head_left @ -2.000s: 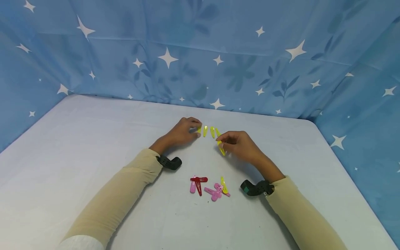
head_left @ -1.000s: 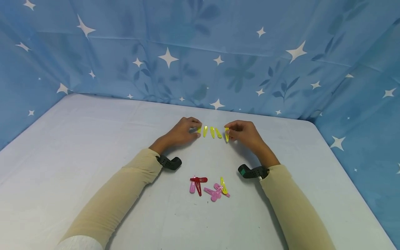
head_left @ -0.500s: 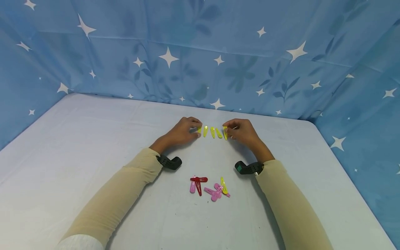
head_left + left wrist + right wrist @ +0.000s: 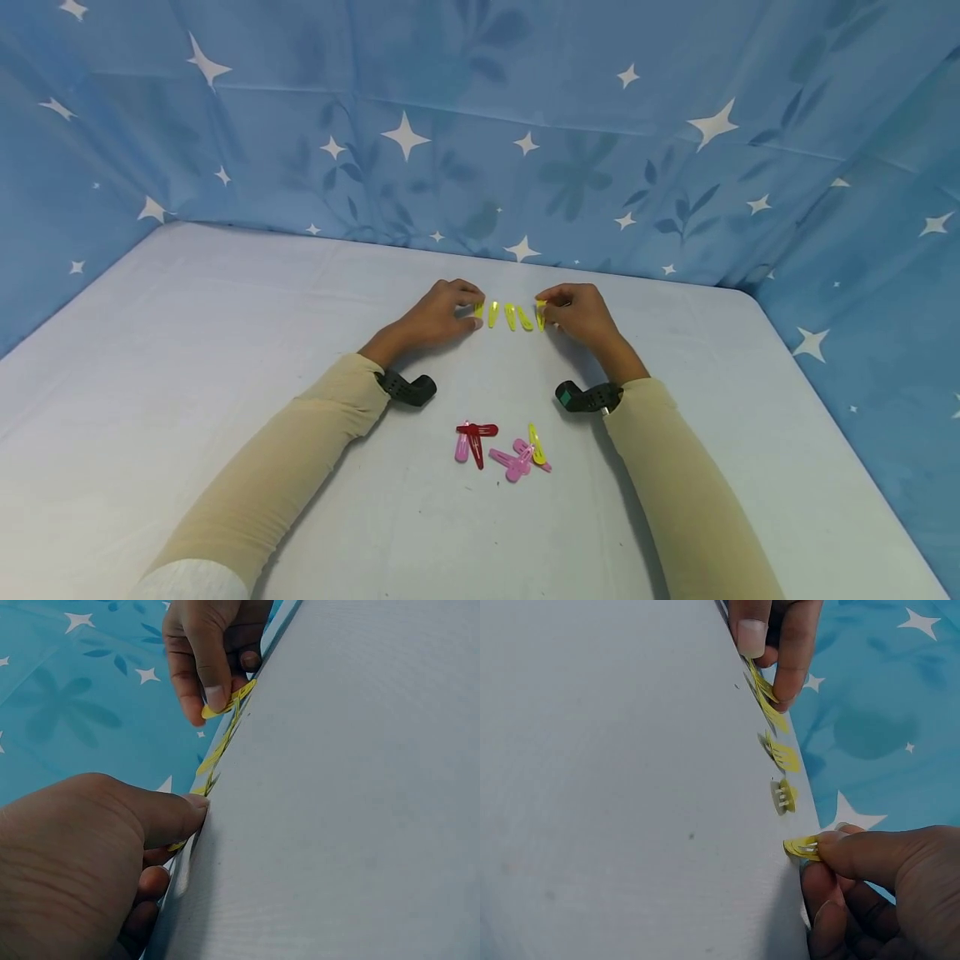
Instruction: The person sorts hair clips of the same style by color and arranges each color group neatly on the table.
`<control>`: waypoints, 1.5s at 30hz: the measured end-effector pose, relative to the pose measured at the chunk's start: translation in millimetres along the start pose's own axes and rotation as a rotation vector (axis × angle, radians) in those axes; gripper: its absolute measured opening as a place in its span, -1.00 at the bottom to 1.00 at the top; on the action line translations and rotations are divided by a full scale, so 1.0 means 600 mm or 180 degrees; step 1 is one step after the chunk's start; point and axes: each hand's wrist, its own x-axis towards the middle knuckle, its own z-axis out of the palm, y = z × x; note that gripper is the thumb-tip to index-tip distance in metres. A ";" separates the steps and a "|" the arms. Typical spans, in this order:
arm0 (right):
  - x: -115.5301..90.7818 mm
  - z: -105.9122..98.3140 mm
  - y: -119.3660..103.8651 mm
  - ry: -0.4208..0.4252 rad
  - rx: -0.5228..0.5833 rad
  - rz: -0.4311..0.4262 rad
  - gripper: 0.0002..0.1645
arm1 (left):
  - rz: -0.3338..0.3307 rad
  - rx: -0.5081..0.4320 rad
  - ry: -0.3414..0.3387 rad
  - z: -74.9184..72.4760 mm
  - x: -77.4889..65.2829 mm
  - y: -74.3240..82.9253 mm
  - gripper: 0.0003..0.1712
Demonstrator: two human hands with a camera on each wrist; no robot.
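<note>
My left hand (image 4: 438, 317) rests at the left end of a row of yellow hair clips, its thumb and fingertips pinching the end clip (image 4: 478, 311), which they partly hide. At the row's right end, the thumb and fingers of my right hand (image 4: 588, 317) pinch another yellow hair clip (image 4: 802, 847). The right wrist view has this clip low at the tabletop, near the table edge. Between the hands lie a yellow clip (image 4: 492, 315), a second clip (image 4: 510, 317) and a slanted third clip (image 4: 525, 319), side by side on the white table (image 4: 360, 517).
Nearer the camera lies a loose pile: crossed red hair clips (image 4: 477, 450), a pink clip (image 4: 462, 450) beside them, overlapping pink clips (image 4: 513, 472) and a yellow clip (image 4: 537, 450). A blue star-patterned curtain (image 4: 465, 183) hangs behind the table.
My right hand has carried its yellow clip away from the camera to the row's right end, then shifted slightly left toward the neighbouring clip. My left hand has stayed in place.
</note>
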 end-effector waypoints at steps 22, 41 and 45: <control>-0.004 0.007 -0.008 0.0078 -0.0426 -0.0024 -0.75 | 0.0034 0.0042 -0.0016 -0.002 0.000 0.002 -0.49; -0.014 0.006 -0.002 0.0196 -0.0341 0.0025 -0.68 | -0.0051 -0.0037 -0.0027 -0.006 -0.003 0.009 -0.48; -0.019 0.005 0.002 0.0257 -0.0299 0.0033 -0.69 | -0.0033 -0.0013 -0.0034 -0.005 -0.002 0.006 -0.48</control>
